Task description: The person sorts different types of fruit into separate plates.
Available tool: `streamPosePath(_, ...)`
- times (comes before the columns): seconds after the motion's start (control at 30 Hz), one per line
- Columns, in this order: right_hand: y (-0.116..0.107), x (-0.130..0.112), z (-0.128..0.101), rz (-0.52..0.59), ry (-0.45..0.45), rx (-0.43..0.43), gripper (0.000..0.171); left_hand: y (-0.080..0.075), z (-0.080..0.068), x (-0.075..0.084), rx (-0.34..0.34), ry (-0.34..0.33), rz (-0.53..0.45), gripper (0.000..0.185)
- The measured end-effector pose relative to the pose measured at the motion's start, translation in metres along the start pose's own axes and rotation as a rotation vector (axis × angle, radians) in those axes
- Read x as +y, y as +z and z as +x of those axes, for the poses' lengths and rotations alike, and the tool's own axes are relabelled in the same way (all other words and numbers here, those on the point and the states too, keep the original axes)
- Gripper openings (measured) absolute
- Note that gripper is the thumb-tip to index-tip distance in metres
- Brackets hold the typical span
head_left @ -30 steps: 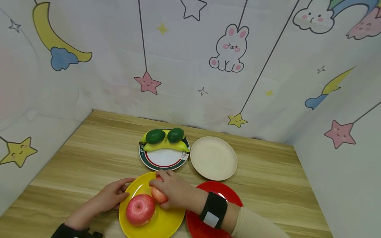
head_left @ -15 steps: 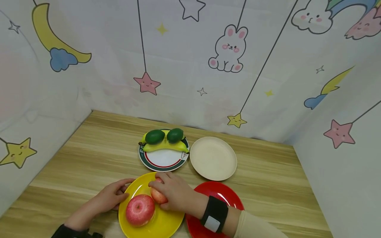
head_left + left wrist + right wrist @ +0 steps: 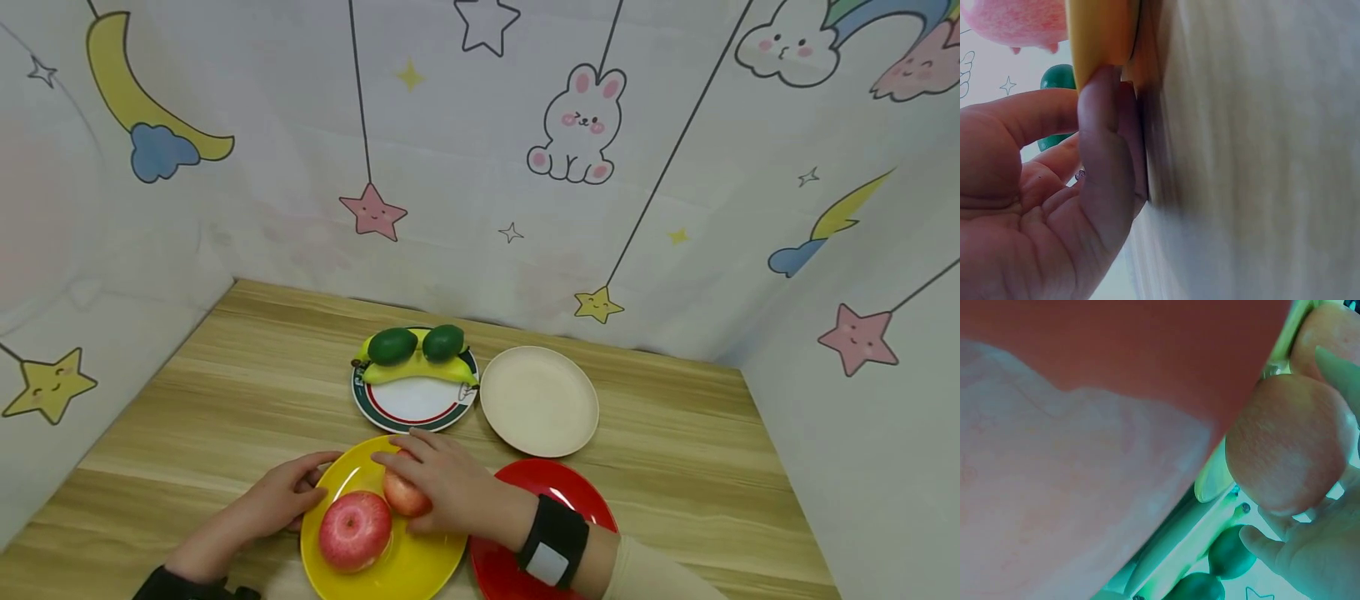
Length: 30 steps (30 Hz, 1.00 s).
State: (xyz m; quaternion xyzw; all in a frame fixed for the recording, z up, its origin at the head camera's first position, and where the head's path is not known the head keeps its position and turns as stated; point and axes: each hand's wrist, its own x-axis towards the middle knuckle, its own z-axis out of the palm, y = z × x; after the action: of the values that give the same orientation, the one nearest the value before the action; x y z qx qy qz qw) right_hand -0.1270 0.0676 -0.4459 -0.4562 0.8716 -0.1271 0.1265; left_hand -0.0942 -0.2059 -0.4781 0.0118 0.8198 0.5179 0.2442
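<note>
Two apples (image 3: 355, 532), one yellow plate (image 3: 427, 558)

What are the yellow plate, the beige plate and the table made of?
The yellow plate looks like glossy plastic, or maybe glazed ceramic: a bright streak shines on it. The beige plate looks matt, with no sharp shine: maybe plastic too. The table looks like dull wood, with long streaky grain, but could be a printed cover.
</note>
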Motion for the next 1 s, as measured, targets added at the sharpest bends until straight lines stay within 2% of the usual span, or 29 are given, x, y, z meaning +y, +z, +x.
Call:
streamPosePath(0.13,-0.005,0.002,-0.005,0.054,-0.01,-0.006,0.097,0.001,0.0,-0.001,0.006,-0.005,0.0,0.048)
streamPosePath(0.23,-0.008,0.005,-0.009,0.117,-0.03,0.02,0.096,0.001,-0.001,-0.001,0.011,0.002,0.003,0.048)
streamPosePath(0.47,-0.017,0.011,-0.017,0.215,0.0,0.104,0.082,0.0,-0.001,-0.001,0.007,0.03,0.008,0.048)
streamPosePath(0.63,-0.027,0.018,-0.024,0.166,0.07,0.182,0.073,0.0,-0.001,0.0,-0.002,0.043,0.009,0.048)
streamPosePath(0.77,-0.033,0.028,-0.032,0.145,0.136,0.256,0.071,0.001,0.0,0.001,0.011,0.015,0.01,0.048)
streamPosePath(1.0,-0.036,0.042,-0.041,0.137,0.185,0.421,0.061,0.0,-0.002,0.001,0.002,0.034,0.012,0.048)
